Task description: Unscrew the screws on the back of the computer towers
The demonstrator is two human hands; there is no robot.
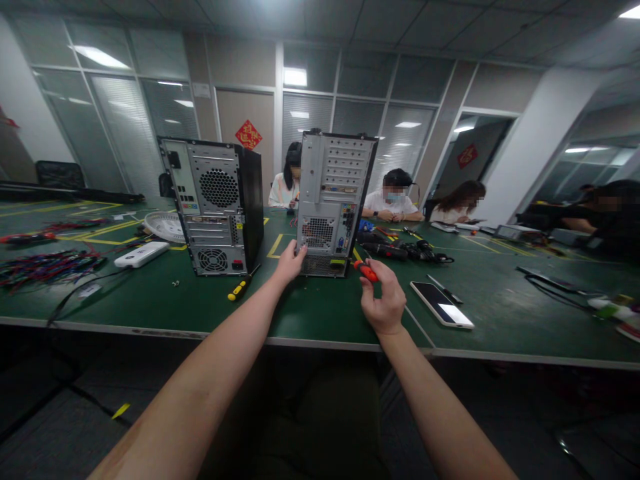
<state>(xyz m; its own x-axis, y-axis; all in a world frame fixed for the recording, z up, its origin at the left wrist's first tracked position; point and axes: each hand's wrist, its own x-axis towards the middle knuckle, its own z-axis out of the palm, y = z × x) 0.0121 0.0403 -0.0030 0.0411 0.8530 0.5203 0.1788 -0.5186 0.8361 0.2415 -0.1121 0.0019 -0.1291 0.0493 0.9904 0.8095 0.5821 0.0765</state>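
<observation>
"Where's the grey-backed tower (pixel 330 200)?"

"Mid-scene on the green tabletop (pixel 310 320), upright. Its long axis is vertical and its rear faces near: bare metal, slotted above, perforated below, with a dark side edge on the right."

"And the left hand (pixel 289 263)?"

"At the tower's lower left edge, arm stretched out, thumb against the metal. Its other fingers are partly hidden, so I can't tell whether it's clamped."

"The right hand (pixel 384 299)?"

"Just right of the tower's base, pinched around a red-and-black tool (pixel 367 271). The fingers curl over the rounded handle, which slants from near right to far left, towards the tower. Its shaft I can't make out."

"What's around them?"

"On the left, another upright tower (pixel 215 213) with a round honeycomb vent (pixel 219 187) and a glossy black side. A yellow-and-black screwdriver (pixel 240 289) lies between the towers, near side. Over right, a flat, pale-edged phone (pixel 440 303) lies screen up."
</observation>
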